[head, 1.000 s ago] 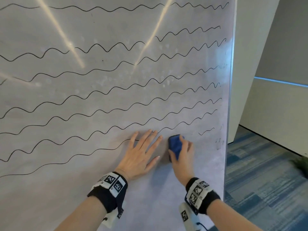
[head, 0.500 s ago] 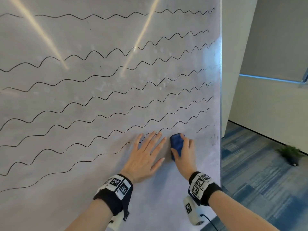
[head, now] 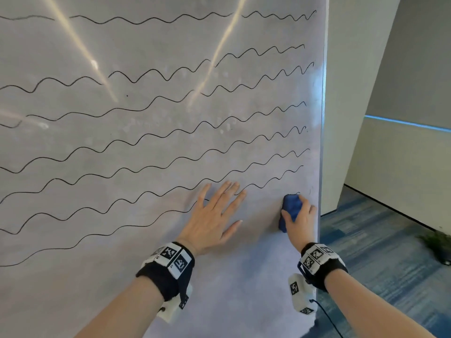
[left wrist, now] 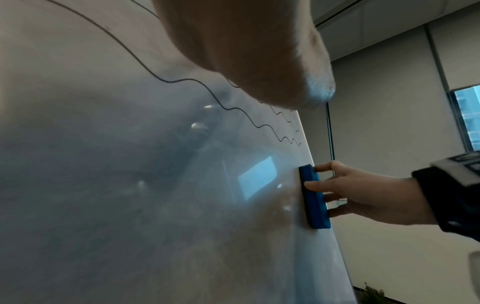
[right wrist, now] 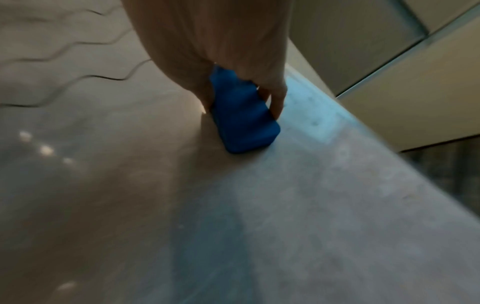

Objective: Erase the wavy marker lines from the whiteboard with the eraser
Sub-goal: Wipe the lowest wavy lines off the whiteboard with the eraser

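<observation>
Eraser: blue eraser (head: 289, 211) pressed flat on the whiteboard (head: 151, 147), now close to its right edge, well apart from the left hand; a second ago just beside it.
Right hand: right hand (head: 300, 222) grips the eraser, fingers curled over it.
Left hand: left hand (head: 211, 219) stays flat on the board, fingers spread, holding nothing.
Lines: wavy lines (head: 170, 135) above; the short stub at bottom right is gone.
</observation>
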Motion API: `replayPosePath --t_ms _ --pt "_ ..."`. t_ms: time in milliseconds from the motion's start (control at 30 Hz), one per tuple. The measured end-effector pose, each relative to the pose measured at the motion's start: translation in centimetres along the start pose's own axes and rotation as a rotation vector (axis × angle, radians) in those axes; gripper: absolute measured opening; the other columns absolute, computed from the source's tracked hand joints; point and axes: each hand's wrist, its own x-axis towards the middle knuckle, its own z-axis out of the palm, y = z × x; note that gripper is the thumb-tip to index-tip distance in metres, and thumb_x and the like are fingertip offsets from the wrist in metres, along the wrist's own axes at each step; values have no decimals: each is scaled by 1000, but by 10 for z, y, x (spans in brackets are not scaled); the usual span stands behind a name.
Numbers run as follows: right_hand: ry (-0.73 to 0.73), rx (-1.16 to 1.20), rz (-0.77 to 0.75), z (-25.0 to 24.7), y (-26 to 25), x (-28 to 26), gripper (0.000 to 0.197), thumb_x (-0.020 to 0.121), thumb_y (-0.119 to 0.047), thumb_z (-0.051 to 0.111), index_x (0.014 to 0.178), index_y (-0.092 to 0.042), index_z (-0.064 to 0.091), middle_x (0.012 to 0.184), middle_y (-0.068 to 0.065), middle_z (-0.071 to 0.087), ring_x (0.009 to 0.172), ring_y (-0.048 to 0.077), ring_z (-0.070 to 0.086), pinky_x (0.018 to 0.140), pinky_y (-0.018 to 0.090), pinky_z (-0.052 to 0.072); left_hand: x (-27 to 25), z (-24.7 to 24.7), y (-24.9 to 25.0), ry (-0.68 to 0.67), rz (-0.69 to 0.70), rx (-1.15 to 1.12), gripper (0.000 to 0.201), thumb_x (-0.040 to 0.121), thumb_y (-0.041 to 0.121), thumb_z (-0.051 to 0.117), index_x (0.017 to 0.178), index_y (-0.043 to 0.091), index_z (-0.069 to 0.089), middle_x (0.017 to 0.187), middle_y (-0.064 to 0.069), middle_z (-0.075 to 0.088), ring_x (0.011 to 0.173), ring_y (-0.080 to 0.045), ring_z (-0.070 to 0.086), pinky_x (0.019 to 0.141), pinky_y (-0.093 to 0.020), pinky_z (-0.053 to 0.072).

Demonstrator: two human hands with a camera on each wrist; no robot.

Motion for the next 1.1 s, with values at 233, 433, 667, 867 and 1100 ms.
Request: replayPosePath --t_ms 233,433,667,867,1100 --pt "-88 130 -352 33 -28 -34 70 83 -5 66 139 -17 27 122 11 37 111 30 42 95 36 37 53 9 21 7 -21 14 61 97 46 33 148 13 38 154 -10 35 144 -24 27 112 -55 22" --pt "-88 37 -330 -4 36 20 71 81 -5 68 138 -22 29 124 14 38 108 37 48 95 47 43 72 14 34 16 -35 22 62 98 48 33 151 15 34 157 -8 30 146 -23 25 114 -55 21" --pt "-35 -51 -251 1 30 8 67 83 -16 68 139 -11 31 119 17 42 105 37 47 92 45 42 74 26 35 7 -26 23 62 99 47 33 152 16 30 158 -8 29 147 -23 22 115 -54 17" --pt "-147 2 -379 2 39 -1 69 79 -2 68 138 -12 34 120 15 41 107 32 44 95 40 40 91 30 46 18 -3 -11 62 99 46 32 152 16 30 157 -9 31 146 -24 24 113 -55 20" --pt "-23 87 -137 -10 29 31 66 86 -14 65 142 -7 30 126 16 38 113 29 45 99 29 32 83 31 42 12 -13 2 62 99 48 32 152 16 30 157 -8 29 147 -23 22 114 -55 19"
